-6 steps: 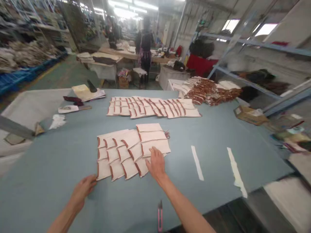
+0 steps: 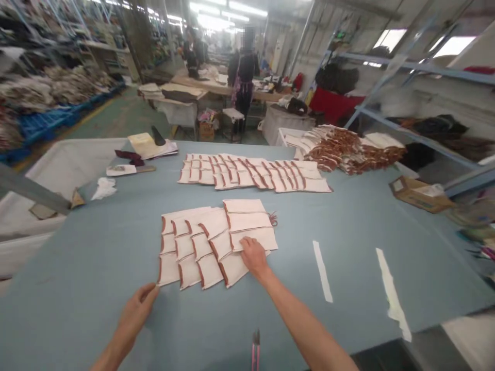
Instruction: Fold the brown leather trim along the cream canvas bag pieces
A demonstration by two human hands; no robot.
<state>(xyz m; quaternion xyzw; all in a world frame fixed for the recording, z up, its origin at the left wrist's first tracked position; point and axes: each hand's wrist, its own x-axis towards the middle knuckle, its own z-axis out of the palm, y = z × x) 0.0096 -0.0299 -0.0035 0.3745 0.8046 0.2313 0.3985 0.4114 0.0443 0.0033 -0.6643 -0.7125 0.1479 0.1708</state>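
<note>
Several cream fabric pieces with red-brown edges (image 2: pixel 209 242) lie overlapped in rows on the grey-blue table (image 2: pixel 96 247). My right hand (image 2: pixel 254 257) rests flat on the right side of this group, fingers stretched over the pieces. My left hand (image 2: pixel 135 309) lies on the table at the group's lower left corner, fingertips touching the nearest piece, fingers extended. Neither hand holds anything.
A second row of the same pieces (image 2: pixel 255 175) lies farther back, and stacks of them (image 2: pixel 344 147) sit at the far right. Pink-handled snips (image 2: pixel 256 348) lie near the front edge. Two white tape strips (image 2: pixel 322 270) are at right. A person (image 2: pixel 243 77) stands beyond the table.
The view has shifted slightly. Both hands stay at the group of pieces; the right hand has slid a little to the left over them.
</note>
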